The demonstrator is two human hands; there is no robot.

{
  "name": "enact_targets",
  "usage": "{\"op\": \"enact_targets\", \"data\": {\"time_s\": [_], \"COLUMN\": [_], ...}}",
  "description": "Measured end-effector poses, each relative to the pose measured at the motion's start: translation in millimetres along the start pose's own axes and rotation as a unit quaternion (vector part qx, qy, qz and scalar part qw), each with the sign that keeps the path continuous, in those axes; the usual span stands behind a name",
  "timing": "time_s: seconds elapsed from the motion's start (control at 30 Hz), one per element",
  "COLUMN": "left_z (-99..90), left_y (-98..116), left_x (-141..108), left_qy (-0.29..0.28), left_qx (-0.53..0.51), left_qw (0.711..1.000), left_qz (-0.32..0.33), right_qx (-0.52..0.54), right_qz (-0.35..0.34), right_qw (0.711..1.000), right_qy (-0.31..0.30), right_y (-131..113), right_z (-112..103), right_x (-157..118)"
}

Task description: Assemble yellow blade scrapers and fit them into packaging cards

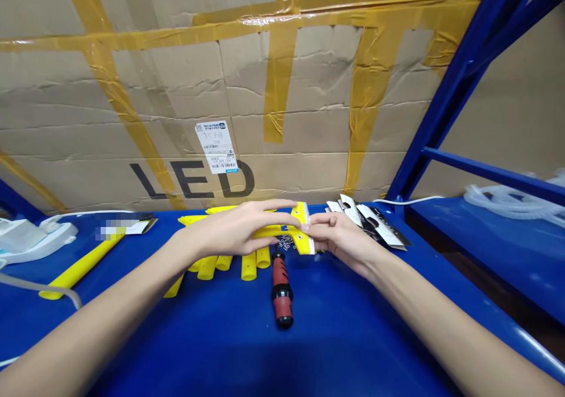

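A yellow scraper with a wide flat head is held up in the middle, its pale blade edge facing right. My left hand comes over it from the left, with fingers closed around its handle and reaching onto the head. My right hand pinches the blade edge with thumb and fingertips. Below them a red and black screwdriver lies on the blue table, its tip hidden near small dark screws. Several yellow handles lie under and beyond my left hand.
Another yellow scraper lies at the left, near a white power strip with cables. Black-and-white packaging cards are piled at the right. A large taped carton stands behind the blue table; a blue metal frame rises on the right.
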State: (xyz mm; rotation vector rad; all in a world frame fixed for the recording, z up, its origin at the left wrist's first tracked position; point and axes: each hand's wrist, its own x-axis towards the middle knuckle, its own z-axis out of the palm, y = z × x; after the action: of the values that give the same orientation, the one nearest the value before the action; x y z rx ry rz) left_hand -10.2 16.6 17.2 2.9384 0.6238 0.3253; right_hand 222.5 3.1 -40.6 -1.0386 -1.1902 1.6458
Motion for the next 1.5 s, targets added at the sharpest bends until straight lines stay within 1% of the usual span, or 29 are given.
{"op": "enact_targets", "data": {"time_s": [0.07, 0.13, 0.37, 0.5, 0.6, 0.73, 0.97, 1.07, 1.17, 1.27, 1.5], "left_z": [2.6, 4.6, 10.8, 16.2, 18.6, 17.5, 16.5, 16.9, 17.1, 17.8, 20.0], "left_y": [0.3, 1.7, 1.2, -2.2, -2.7, -2.3, -4.3, -1.4, 1.9, 2.6, 0.9], "left_x": [-2.7, -4.1, -4.3, -9.1, -12.8, -14.7, -16.5, -16.8, -16.4, -16.3, -16.8], "left_qy": [-0.018, -0.021, -0.007, 0.003, 0.008, 0.022, 0.023, 0.004, -0.021, -0.018, -0.011], "left_qx": [0.002, 0.004, 0.006, -0.004, 0.01, 0.031, 0.061, 0.079, 0.087, 0.081, 0.037], "left_qw": [1.0, 1.0, 1.0, 1.0, 1.0, 0.999, 0.998, 0.997, 0.996, 0.996, 0.999], "left_qz": [0.0, -0.007, 0.002, 0.004, 0.001, 0.007, -0.003, -0.024, -0.023, -0.014, -0.02], "right_qx": [-0.007, -0.007, 0.002, 0.015, 0.018, 0.019, 0.009, -0.006, -0.012, -0.009, -0.002], "right_qz": [-0.003, 0.001, 0.017, 0.026, 0.031, 0.028, 0.022, 0.017, 0.017, 0.016, 0.024], "right_qw": [1.0, 1.0, 1.0, 1.0, 0.999, 0.999, 0.999, 0.999, 0.999, 1.0, 1.0], "right_qy": [-0.007, -0.012, -0.006, -0.01, -0.008, -0.022, -0.029, -0.028, -0.028, -0.025, -0.014], "right_y": [0.1, 0.3, 1.3, 4.6, 7.3, 8.8, 8.6, 7.3, 5.8, 5.0, 3.9], "right_z": [-0.4, -0.3, 0.8, 2.0, 2.4, 1.4, -1.5, 0.1, 2.4, 3.6, 6.5], "right_x": [-0.1, -0.3, 0.2, 1.4, 2.7, 4.5, 3.4, 2.0, 1.2, 0.6, -1.5]}}
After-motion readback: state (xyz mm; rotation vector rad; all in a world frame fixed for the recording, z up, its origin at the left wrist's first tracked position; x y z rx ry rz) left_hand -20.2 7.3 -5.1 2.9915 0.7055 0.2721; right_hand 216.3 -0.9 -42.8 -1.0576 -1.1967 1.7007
